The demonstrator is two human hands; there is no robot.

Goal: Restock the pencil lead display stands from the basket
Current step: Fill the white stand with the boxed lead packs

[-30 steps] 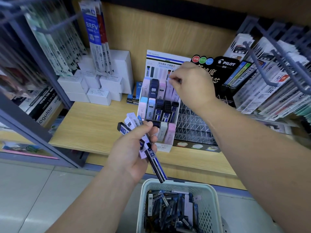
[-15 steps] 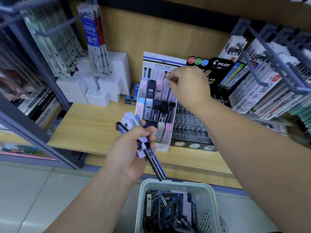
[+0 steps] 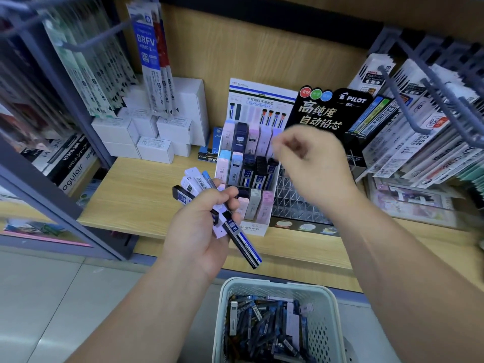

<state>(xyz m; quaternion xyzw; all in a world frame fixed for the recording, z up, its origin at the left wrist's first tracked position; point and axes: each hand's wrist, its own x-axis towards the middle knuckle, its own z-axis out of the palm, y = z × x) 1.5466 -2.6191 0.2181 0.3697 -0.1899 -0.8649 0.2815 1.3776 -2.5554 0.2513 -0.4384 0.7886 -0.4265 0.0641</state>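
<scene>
The basket (image 3: 324, 334) at the bottom centre is white, its wall dotted with round holes. The loose lead cases (image 3: 262, 331) in it are mostly dark blue and black. The bundle of lead cases (image 3: 193, 180) in mid-frame is white, lilac and black, one with a blue stripe. The display stand (image 3: 258, 229) is white, with pink, lilac, light blue and navy cases. The Pilot sign (image 3: 327, 111) is black with gold characters.

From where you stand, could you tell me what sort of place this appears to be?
Most likely a stationery shop: a tiered pencil lead display stand beside a black Pilot stand, packaged refills hanging from pegs, and a basket of lead cases below.
</scene>
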